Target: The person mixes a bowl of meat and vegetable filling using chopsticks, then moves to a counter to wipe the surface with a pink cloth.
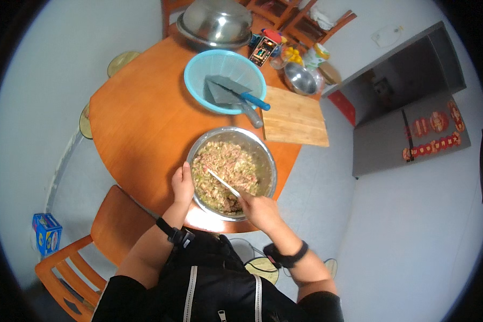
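A round stainless-steel bowl [270, 161] near the table's front edge holds a chopped, minced filling [229, 165] of pinkish and green bits. My left hand [183, 185] grips the bowl's left rim, its thumb up along the outside. Over the bowl's lower right side, my right hand [261, 209] is closed around pale chopsticks [224, 183]; they slant up and left, with their tips in the filling. I cannot tell how many sticks there are.
Beyond the bowl, a blue plastic colander [193, 86] holds two cleavers [229, 90], handles over its rim. Right of it lies a wooden cutting board [296, 116]. Farther back are large metal basins [217, 24], a phone [263, 51] and a small metal bowl [300, 76]. A wooden chair [116, 225] stands left.
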Available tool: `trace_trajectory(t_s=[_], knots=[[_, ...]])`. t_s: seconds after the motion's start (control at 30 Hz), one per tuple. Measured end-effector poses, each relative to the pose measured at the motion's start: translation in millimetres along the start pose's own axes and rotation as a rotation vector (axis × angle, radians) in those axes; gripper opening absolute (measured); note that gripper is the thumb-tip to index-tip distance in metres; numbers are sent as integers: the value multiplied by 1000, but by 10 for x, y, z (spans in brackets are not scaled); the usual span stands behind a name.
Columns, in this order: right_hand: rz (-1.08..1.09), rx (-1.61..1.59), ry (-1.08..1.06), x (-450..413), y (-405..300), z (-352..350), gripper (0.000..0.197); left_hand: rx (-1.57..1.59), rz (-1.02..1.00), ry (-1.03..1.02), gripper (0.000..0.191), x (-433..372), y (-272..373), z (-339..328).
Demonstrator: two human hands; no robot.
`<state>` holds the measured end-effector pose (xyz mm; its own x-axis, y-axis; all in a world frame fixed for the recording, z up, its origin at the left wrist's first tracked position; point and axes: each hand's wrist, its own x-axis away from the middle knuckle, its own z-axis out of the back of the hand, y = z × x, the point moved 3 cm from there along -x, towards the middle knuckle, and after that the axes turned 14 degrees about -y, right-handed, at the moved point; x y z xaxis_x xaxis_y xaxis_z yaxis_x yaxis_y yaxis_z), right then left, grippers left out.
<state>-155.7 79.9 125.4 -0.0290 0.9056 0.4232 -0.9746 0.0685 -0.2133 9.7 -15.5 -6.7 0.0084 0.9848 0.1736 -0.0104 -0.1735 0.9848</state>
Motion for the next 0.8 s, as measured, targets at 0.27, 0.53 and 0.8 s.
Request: trace_trajectory(t_s=[0.27, 0.53, 0.8], knots=[[-118, 32, 57, -254, 550, -134, 18, 7, 28, -16, 43, 21, -19, 32], [-195, 91, 71, 63, 936, 168, 21, 41, -1, -8, 41, -8, -84, 55], [-28, 85, -96, -475, 290, -149, 24, 24, 71, -86, 37, -59, -202, 37]])
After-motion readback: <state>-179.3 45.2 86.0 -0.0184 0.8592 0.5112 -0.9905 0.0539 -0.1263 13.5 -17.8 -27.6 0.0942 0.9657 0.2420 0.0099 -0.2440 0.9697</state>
